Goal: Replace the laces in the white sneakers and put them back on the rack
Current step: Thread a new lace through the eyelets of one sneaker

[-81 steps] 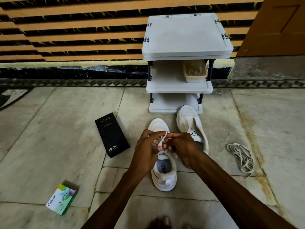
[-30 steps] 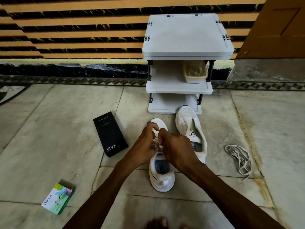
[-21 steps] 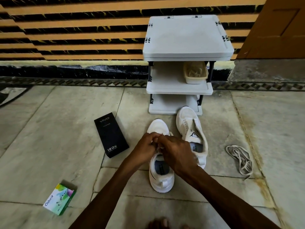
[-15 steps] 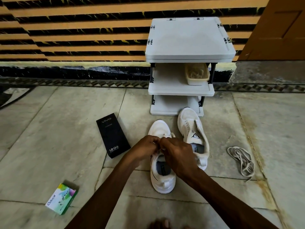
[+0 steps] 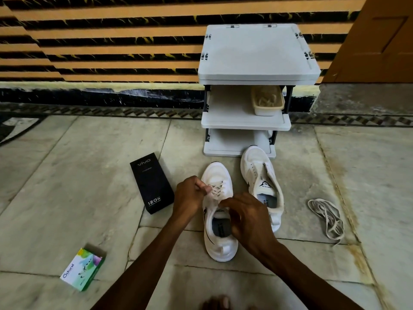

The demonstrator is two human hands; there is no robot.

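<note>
Head: unlaced sneaker (image 5: 260, 175) toe at rack (image 5: 257, 52) edge

Left hand (image 5: 190, 195), right hand (image 5: 248, 218) on lace (image 5: 216, 190) of near sneaker (image 5: 220, 245).

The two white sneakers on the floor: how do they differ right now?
The near sneaker has a lace crisscrossed through its eyelets; the far sneaker has bare eyelets. The left hand and right hand pinch the near sneaker's lace; the far sneaker is untouched. The far sneaker's toe reaches the rack; the near sneaker stops short. Both are white, toes toward the rack.
</note>
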